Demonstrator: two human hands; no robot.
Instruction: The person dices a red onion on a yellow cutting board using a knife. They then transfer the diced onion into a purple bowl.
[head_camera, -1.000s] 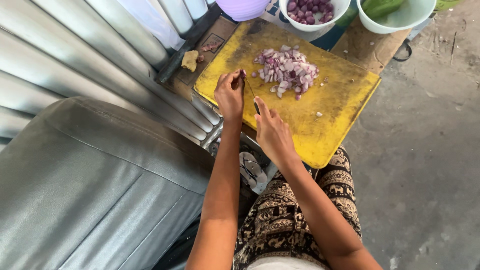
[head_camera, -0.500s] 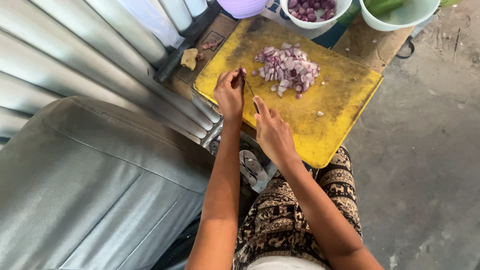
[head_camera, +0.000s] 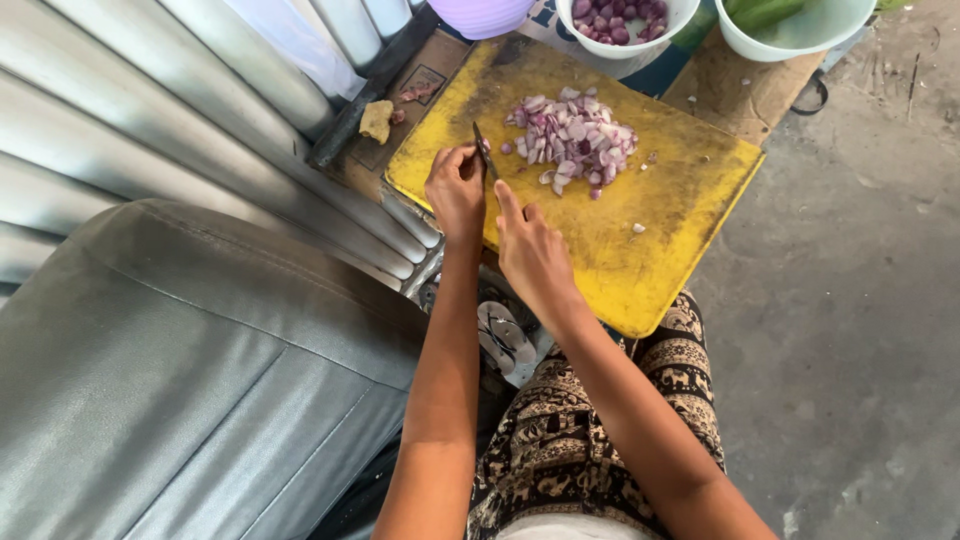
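The knife (head_camera: 484, 152) is the thing in hand: a thin dark blade standing over the left part of the yellow cutting board (head_camera: 660, 235), its tip pointing away from you toward the heap of chopped purple shallot (head_camera: 575, 135). Your right hand (head_camera: 533, 250) is closed around its handle, forefinger stretched forward along the back of the blade. Your left hand (head_camera: 455, 188) sits just beside the blade on its left, fingers curled down onto the board; whatever piece it pins there is hidden under the fingertips, so you cannot tell what it holds, only that the hand is bunched and closed rather than flat.

The heap lies just beyond the knife tip, toward the far middle of the board, with a few loose bits scattered near it (one pale scrap lies alone toward the board's right side).

Past the board's far edge stands a white bowl (head_camera: 590, 40) of whole purple shallots, and to its right a pale bowl (head_camera: 800, 35) with something green in it. A lilac bowl (head_camera: 480, 15) is cut off at the top edge.

Left of the board a small tan lump (head_camera: 376, 120) rests on a brown surface beside corrugated metal sheeting (head_camera: 150, 130). Below your arms, patterned trousers (head_camera: 590, 440) cover your lap, and a grey cushioned seat (head_camera: 180, 390) fills the lower left.
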